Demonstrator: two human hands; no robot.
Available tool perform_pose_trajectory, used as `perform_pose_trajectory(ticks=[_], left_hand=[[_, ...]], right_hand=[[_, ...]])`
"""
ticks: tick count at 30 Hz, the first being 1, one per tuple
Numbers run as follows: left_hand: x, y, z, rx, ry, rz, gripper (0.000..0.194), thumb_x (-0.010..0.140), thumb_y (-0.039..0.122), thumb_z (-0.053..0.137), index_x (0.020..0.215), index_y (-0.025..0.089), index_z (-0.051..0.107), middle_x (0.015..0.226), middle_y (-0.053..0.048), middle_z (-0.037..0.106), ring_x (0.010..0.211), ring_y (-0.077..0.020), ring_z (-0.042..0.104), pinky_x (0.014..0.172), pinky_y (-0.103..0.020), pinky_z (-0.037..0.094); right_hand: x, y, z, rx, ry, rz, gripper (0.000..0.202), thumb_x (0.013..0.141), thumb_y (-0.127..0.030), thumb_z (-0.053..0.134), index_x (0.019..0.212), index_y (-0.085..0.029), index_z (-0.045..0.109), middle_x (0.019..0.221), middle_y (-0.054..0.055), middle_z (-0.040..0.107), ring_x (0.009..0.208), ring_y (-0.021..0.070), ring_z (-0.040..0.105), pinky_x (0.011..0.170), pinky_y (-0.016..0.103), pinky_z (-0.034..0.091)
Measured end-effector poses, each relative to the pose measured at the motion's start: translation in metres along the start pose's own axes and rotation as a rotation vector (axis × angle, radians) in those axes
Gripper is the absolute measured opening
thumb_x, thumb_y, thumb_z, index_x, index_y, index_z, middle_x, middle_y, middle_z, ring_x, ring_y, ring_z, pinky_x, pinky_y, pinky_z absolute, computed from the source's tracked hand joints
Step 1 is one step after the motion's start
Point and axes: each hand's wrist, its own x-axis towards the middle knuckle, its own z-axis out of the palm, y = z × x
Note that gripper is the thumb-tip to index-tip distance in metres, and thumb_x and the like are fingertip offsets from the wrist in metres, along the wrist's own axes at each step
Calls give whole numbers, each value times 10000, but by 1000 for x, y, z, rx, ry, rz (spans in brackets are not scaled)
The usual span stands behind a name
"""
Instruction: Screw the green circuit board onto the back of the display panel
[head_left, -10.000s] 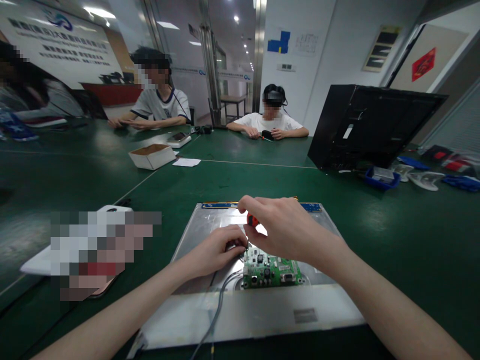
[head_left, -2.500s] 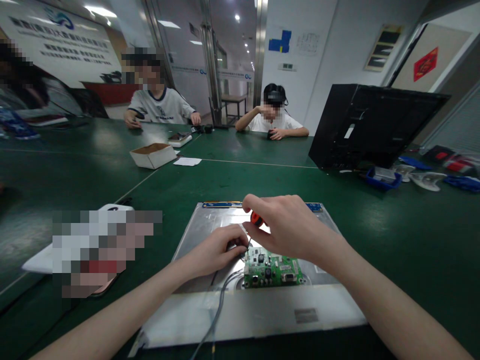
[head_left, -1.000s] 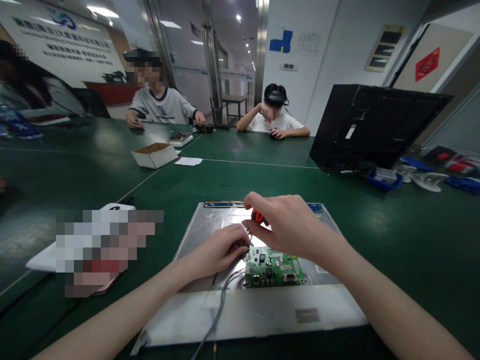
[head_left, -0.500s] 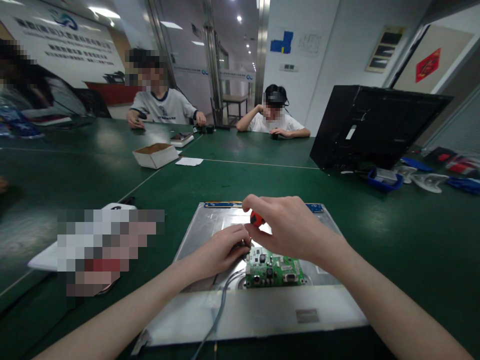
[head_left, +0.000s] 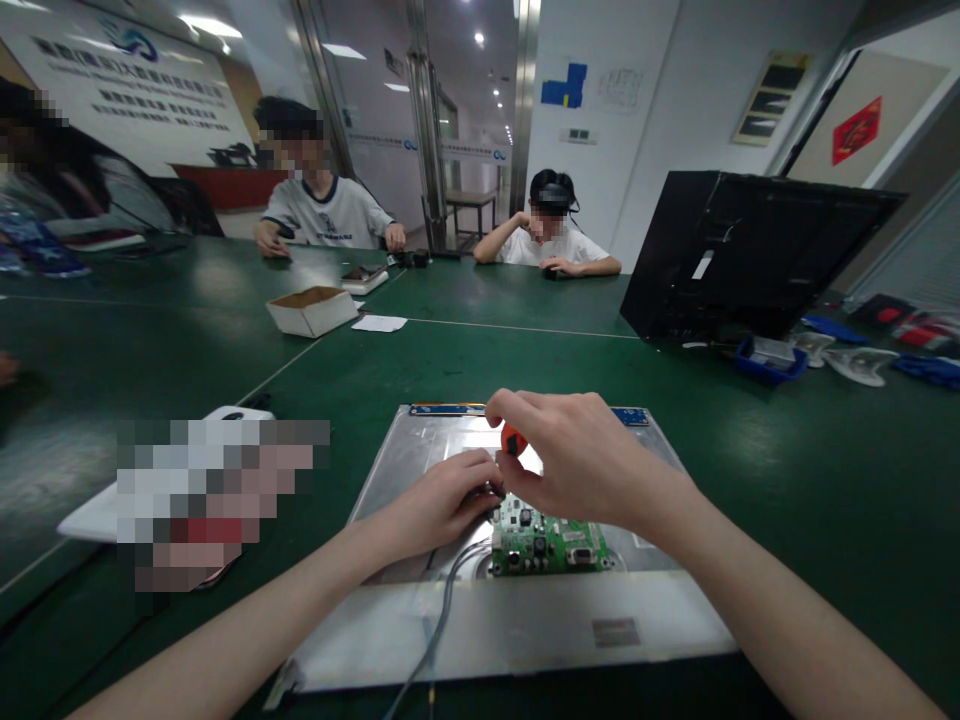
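A green circuit board (head_left: 551, 540) lies on the bare metal back of a flat display panel (head_left: 390, 480). Over the board's far left part, my right hand (head_left: 581, 450) is closed around the orange-and-black handle of a screwdriver (head_left: 513, 440); its shaft and tip are hidden. My left hand (head_left: 457, 495) rests on the panel at the board's left corner, fingertips pinched just below the handle. What those fingertips hold is out of sight. Grey cables (head_left: 448, 600) run from the board's left side toward me. A narrow blue strip board (head_left: 442, 409) lines the panel's far edge.
To the left lies a white object (head_left: 90, 515), partly blurred out. An open cardboard box (head_left: 313, 312) and a paper sheet (head_left: 379, 323) sit farther back. At right stand a black monitor (head_left: 750, 260) and a blue tray (head_left: 769, 362). Several people sit across the green table (head_left: 465, 350).
The orange handle has turned slightly within my right hand's fingers. Both hands keep the same place over the board.
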Motion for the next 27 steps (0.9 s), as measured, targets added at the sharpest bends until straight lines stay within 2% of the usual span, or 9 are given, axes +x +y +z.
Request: perform_pose_trajectory(ticks=[2, 6, 9, 12, 18, 22, 27], left_hand=[[0, 0, 0, -4, 5, 5, 113, 929, 165, 529, 1005, 190, 610, 1016, -69, 649, 900, -211, 607, 795, -351, 505], [1, 1, 0, -3, -12, 10, 121, 941, 172, 516, 987, 184, 627, 1008, -73, 653, 912, -216, 604, 783, -343, 507], [1, 0, 0, -7, -15, 9, 126, 939, 159, 520, 1000, 188, 627, 1026, -75, 654, 918, -215, 603, 795, -350, 507], [0, -2, 1, -14, -6, 11, 129, 932, 152, 528, 1016, 187, 619, 1041, -81, 650, 921, -217, 602, 808, -362, 508], [1, 0, 1, -10, -18, 10, 123, 947, 171, 519, 1005, 195, 626, 1043, -75, 656, 946, -226, 609, 823, -369, 513], [1, 1, 1, -23, 9, 31, 157, 934, 138, 522, 1043, 202, 615, 1078, -74, 653, 968, -225, 609, 840, -373, 509], [0, -2, 4, -40, 18, 5, 135, 937, 156, 514, 1036, 195, 598, 1072, -86, 641, 973, -240, 600, 838, -388, 507]], right_hand=[[0, 0, 0, 2, -1, -3, 178, 866, -230, 557, 1031, -185, 508, 876, 6, 680, 666, 134, 569, 532, 251, 237], [1, 1, 0, -17, -10, 8, 181, 939, -362, 541, 1006, -197, 511, 843, 5, 694, 642, 135, 571, 531, 252, 222], [1, 0, 0, -22, -23, 25, 129, 939, -287, 519, 1030, -196, 515, 853, 11, 699, 638, 133, 572, 530, 256, 216], [0, -1, 0, -2, -25, 28, 193, 880, -219, 535, 1068, -190, 506, 899, 21, 698, 658, 136, 577, 534, 260, 223], [0, 0, 0, -1, -23, 28, 173, 937, -339, 518, 1041, -202, 498, 845, 13, 697, 647, 141, 576, 538, 261, 213], [0, 0, 0, 7, -24, 22, 171, 901, -246, 498, 1061, -188, 489, 870, 16, 688, 651, 135, 572, 536, 254, 225], [0, -2, 0, 17, -9, 8, 193, 862, -230, 499, 1049, -185, 494, 878, 11, 680, 656, 137, 567, 534, 256, 241]])
